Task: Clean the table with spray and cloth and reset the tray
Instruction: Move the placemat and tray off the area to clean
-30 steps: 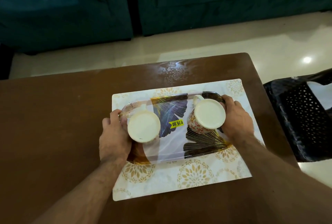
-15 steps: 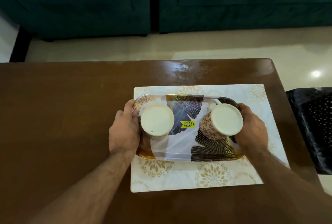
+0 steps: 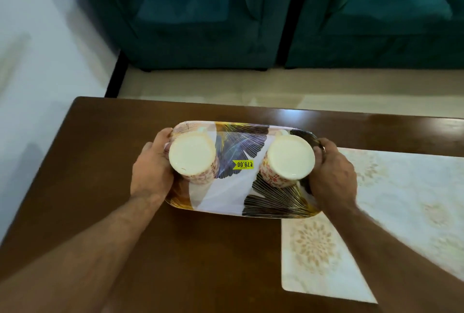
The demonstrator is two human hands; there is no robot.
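Head view: left hand point(image 3: 152, 171) curled round the left short end of the tray point(image 3: 227, 194), thumb over the rim, remaining fingers hidden beneath; right hand point(image 3: 332, 177) clamped the same way on the right short end, fingers wrapped over the dark edge. Just inside the left fingers, one upturned cup point(image 3: 192, 159), pale base showing; just inside the right fingers, a second upturned cup point(image 3: 288, 159); between the two, a yellow price sticker point(image 3: 243, 164). Beyond and below the right hand, a pale patterned placemat point(image 3: 391, 217), only its near-left corner tucked under the tray's right end. Under everything, the brown table point(image 3: 82, 177); well past the fingertips, teal sofas point(image 3: 206, 16). Judged early in the job: tray seemingly being cleared off the mat to free the surface; no spray or cloth in sight, wiping seemingly not yet begun, reset of the tray left for last. Cannot tell whether the tray is lifted or merely sliding on the wood. Against the frame half a second back: then squarely centred on the mat, now carried well to the left, mostly over bare wood, both grips unchanged, cups in the same places on the tray, camera swung left too.
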